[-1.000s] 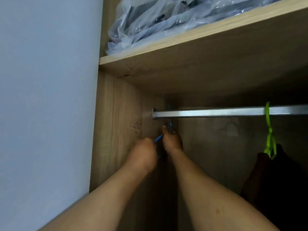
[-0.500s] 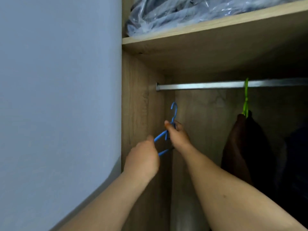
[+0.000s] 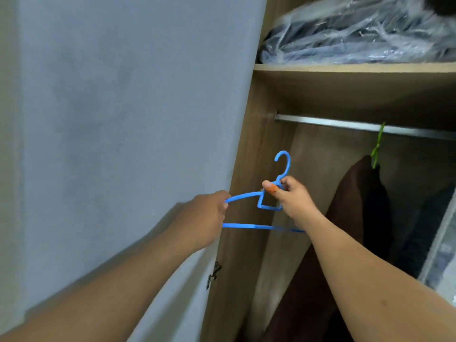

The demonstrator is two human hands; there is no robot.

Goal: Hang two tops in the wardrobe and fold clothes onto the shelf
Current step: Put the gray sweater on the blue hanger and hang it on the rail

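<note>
An empty blue plastic hanger (image 3: 261,227) is held in front of the wardrobe's left side, below the metal rail (image 3: 345,124). My left hand (image 3: 206,218) grips its left shoulder end. My right hand (image 3: 293,198) pinches the neck just under the hook. A dark brown top (image 3: 355,206) hangs on a green hanger (image 3: 377,149) from the rail, to the right of my right hand. The wooden shelf (image 3: 345,67) runs above the rail.
Dark clothes wrapped in clear plastic (image 3: 357,30) lie on the shelf. The wardrobe's wooden side panel (image 3: 249,169) stands just behind the hanger, with a blue-grey wall or door (image 3: 123,119) at left. More dark garments (image 3: 424,230) hang at far right.
The blue hanger has come off the rail's left end and moved down and out toward me, held in both hands. My view has shifted left and down.
</note>
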